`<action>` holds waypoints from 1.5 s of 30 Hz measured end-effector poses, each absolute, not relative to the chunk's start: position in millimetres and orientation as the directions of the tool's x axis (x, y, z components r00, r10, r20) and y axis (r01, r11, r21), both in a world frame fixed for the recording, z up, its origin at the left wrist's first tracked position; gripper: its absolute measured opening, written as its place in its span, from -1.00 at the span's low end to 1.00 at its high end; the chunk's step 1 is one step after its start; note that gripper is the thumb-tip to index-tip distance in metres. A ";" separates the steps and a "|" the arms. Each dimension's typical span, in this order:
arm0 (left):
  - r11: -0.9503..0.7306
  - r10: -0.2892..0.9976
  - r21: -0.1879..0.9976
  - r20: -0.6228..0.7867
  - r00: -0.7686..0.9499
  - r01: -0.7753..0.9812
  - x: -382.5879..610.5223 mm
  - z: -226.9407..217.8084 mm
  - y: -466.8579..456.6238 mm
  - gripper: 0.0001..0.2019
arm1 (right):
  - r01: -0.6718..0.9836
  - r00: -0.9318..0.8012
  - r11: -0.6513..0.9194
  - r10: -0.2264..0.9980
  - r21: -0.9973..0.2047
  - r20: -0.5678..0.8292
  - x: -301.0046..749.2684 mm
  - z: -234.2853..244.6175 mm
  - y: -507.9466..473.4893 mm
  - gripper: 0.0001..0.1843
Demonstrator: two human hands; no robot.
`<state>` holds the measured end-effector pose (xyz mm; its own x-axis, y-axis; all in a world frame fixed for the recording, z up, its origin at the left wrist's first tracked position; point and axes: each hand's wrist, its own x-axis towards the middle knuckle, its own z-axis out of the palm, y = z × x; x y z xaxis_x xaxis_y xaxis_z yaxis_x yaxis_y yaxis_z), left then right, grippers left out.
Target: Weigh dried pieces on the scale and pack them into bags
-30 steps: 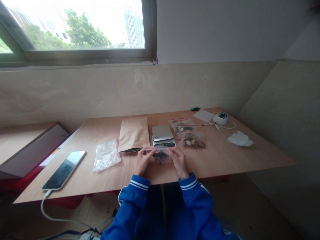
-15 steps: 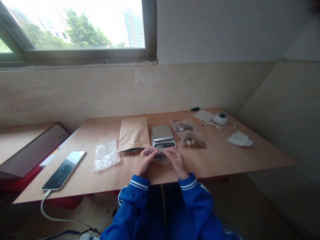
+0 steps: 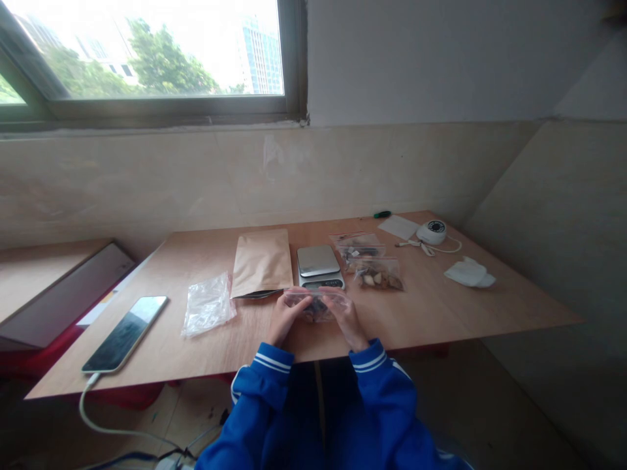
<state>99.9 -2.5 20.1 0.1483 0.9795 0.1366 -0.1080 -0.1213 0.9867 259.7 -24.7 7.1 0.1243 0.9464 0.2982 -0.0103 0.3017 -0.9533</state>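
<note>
A: Looking through the head view, we have both hands at 6 o'clock on the table (image 3: 441, 313). Left hand (image 3: 283, 318) and right hand (image 3: 349, 316) each pinch an end of the small clear bag (image 3: 316, 303), fingers closed on its top edge. Dark bits inside.

B: Where's the bag sitting?

A: Just in front of the scale (image 3: 319, 266), near edge of the table, low over the wood. We can't tell if it touches.

B: Around it?

A: Kraft pouch (image 3: 261, 262) at 11 o'clock from the hands, empty clear bags (image 3: 208, 304) at 9, phone (image 3: 125, 333) further out at 9. Two filled bags (image 3: 372, 261) at 1 o'clock, white camera (image 3: 432, 231) and tissue (image 3: 470, 272) at 2.

B: Tips for the step?

A: Our judgement: keep the top strip level and taut between both pinches, contents sunk to the bottom, press along the seal evenly. Only one view, so that's all.
</note>
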 end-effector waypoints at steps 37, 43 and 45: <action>-0.138 0.971 0.984 0.156 0.179 -0.110 103.1 15.3 -0.3 -0.70 | 0.121 0.210 0.428 0.871 -0.895 0.445 249.4 -0.5 -21.7 -0.74; -0.174 0.975 0.982 0.181 0.129 -0.068 100.9 19.0 -1.4 -0.71 | 0.093 0.188 0.299 0.932 -0.950 0.311 269.2 6.7 -38.4 -0.47; -0.248 0.968 0.966 0.251 0.030 -0.068 97.2 20.4 -1.6 -0.68 | 0.136 0.259 0.249 0.925 -0.959 0.277 290.4 9.7 -38.3 -0.38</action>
